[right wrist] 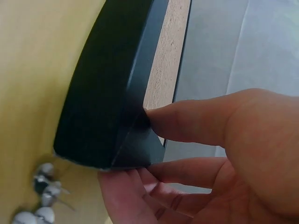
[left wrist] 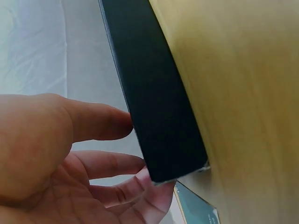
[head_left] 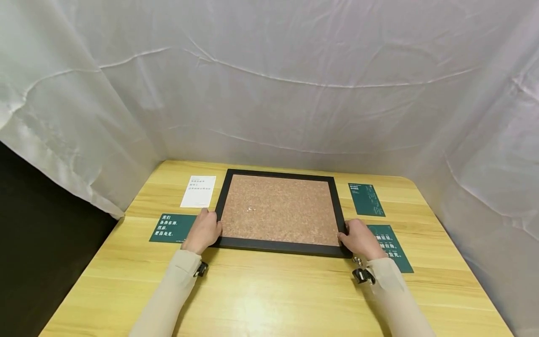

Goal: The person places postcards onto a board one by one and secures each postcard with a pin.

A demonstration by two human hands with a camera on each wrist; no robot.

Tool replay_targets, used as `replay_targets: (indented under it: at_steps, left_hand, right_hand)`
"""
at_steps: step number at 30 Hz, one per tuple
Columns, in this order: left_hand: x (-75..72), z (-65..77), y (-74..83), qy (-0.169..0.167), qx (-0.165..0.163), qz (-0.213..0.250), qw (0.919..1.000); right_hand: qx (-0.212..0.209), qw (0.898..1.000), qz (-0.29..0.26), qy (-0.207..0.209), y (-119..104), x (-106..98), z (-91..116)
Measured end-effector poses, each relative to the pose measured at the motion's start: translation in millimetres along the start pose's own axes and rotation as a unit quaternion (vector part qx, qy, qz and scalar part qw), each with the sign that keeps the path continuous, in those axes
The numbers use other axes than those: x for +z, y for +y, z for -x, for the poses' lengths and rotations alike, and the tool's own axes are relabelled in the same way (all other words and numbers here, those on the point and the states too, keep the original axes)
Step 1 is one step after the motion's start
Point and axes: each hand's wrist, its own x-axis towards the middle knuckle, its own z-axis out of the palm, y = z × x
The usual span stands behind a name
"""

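A cork board (head_left: pixel 278 208) in a black frame lies near the far side of the wooden table. My left hand (head_left: pixel 204 231) holds it at the near left corner. In the left wrist view, thumb and fingers bend about the end of the dark frame (left wrist: pixel 152 88). At the near right corner, my right hand (head_left: pixel 360 238) grips the frame. The right wrist view shows that thumb on top of the frame (right wrist: pixel 105 88) and the fingers against its side. Several metal push pins (right wrist: pixel 46 186) lie on the table beside this corner.
A white printed card (head_left: pixel 198 192) and a green card (head_left: pixel 171 228) lie left of the board. Two more green cards, one farther back (head_left: pixel 366 199) and one partly behind the right hand (head_left: pixel 396 250), lie to the right. Pale curtains (head_left: pixel 294 103) surround the table.
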Motion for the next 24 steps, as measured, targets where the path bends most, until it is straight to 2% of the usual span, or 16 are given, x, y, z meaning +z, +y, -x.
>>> replay_targets:
  at_steps: [5, 12, 24]
  left_hand:
    - [-1.0, 0.0, 2.0, 0.0, -0.002, 0.008, 1.0]
    - [0.8, 0.7, 0.4, 0.011, 0.011, 0.004, 0.9999]
    - [0.8, 0.3, -4.7, 0.011, 0.022, 0.009, 0.9997]
  right_hand:
    - [0.001, 1.0, -0.005, 0.001, -0.1, -0.6, 1.5]
    - [0.005, 1.0, -0.019, -0.002, -0.3, -0.9, 3.3]
    - [-0.017, 1.0, -0.014, 0.006, 2.2, 0.4, -0.2]
